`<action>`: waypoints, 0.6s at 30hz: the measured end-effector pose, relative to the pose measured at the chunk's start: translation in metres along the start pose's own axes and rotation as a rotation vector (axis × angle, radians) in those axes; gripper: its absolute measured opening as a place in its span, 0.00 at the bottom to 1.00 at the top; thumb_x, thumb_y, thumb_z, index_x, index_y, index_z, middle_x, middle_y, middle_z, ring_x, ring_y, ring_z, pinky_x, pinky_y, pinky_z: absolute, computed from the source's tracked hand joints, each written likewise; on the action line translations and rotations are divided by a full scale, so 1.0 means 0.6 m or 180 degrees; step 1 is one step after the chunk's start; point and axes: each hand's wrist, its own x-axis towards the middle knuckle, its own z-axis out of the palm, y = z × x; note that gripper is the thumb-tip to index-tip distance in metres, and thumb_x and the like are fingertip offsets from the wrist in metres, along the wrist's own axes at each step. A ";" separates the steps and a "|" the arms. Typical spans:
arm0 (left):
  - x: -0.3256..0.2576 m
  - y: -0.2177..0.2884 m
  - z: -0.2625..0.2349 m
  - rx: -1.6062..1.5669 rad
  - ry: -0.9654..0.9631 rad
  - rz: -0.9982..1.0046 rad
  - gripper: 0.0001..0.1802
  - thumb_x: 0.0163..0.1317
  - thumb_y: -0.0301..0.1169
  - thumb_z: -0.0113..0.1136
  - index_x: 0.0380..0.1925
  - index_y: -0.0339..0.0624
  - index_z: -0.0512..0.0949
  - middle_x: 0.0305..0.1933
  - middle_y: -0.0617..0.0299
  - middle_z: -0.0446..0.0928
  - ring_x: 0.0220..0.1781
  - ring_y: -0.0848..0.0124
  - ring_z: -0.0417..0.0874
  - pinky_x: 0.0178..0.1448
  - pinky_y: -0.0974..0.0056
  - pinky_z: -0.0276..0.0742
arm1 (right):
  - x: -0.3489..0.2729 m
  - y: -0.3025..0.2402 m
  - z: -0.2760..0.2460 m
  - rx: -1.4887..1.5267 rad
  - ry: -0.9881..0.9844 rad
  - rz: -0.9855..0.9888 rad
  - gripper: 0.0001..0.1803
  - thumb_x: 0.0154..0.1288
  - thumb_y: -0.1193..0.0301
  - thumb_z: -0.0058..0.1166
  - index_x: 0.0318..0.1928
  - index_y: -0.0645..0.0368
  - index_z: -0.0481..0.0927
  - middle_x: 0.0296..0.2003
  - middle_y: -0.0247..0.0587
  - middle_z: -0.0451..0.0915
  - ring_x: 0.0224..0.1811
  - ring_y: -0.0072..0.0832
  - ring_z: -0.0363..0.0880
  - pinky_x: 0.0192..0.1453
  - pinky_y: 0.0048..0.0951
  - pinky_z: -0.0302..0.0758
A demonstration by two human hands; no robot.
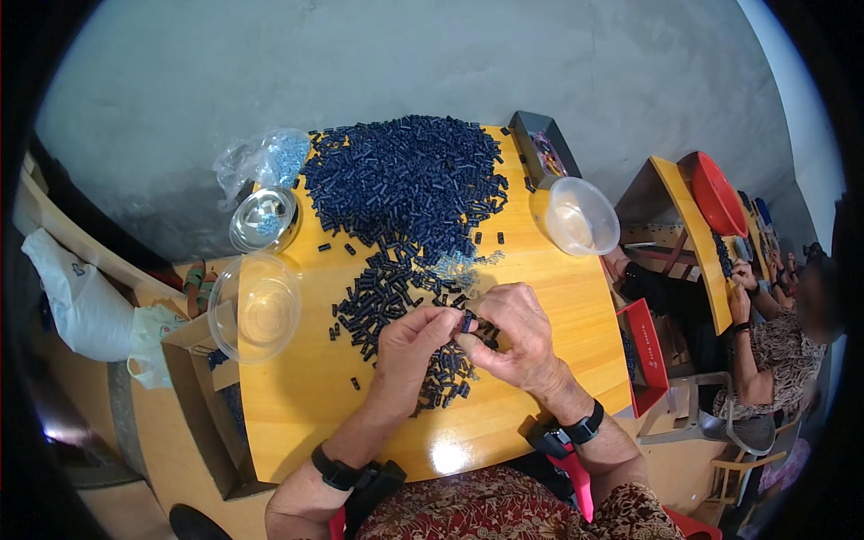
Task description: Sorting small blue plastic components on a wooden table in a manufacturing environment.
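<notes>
My left hand (412, 346) and my right hand (515, 337) meet over the front middle of a yellow wooden table (306, 396). Together they pinch one small dark blue plastic part (467, 321) between their fingertips. Under and just behind the hands lies a smaller scatter of the same dark blue parts (378, 301). A big heap of these parts (405, 180) covers the far middle of the table. A little cluster of tiny pale blue pieces (457, 265) lies between the heap and my hands.
An empty clear bowl (255, 308) stands at the table's left edge, a metal bowl (264, 219) and a plastic bag (265, 157) of pale pieces behind it. Another clear bowl (576, 216) and a dark box (543, 148) are far right. Another person (778, 346) sits at a neighbouring table to the right.
</notes>
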 end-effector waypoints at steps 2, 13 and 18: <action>0.000 0.003 -0.004 0.0004 -0.0044 -0.0078 0.10 0.71 0.30 0.57 0.43 0.34 0.83 0.42 0.61 0.84 0.45 0.78 0.81 0.53 0.71 0.76 | -0.002 0.002 0.001 0.0037 0.0019 0.0066 0.18 0.45 0.75 0.70 0.39 0.61 0.80 0.34 0.42 0.80 0.41 0.40 0.79 0.47 0.38 0.75; 0.001 -0.003 -0.003 0.0200 -0.0200 -0.0113 0.08 0.68 0.28 0.58 0.39 0.35 0.84 0.41 0.59 0.85 0.43 0.75 0.83 0.53 0.68 0.77 | -0.004 0.000 -0.010 -0.0002 -0.0126 0.0049 0.20 0.48 0.71 0.72 0.43 0.60 0.80 0.36 0.42 0.80 0.42 0.41 0.79 0.49 0.39 0.74; -0.001 -0.009 -0.003 0.0188 -0.0158 -0.0094 0.09 0.68 0.28 0.58 0.39 0.36 0.84 0.41 0.61 0.85 0.44 0.76 0.82 0.54 0.68 0.75 | 0.000 0.005 -0.010 -0.0163 -0.0201 -0.0196 0.20 0.48 0.71 0.72 0.43 0.60 0.80 0.35 0.40 0.79 0.41 0.39 0.79 0.48 0.38 0.74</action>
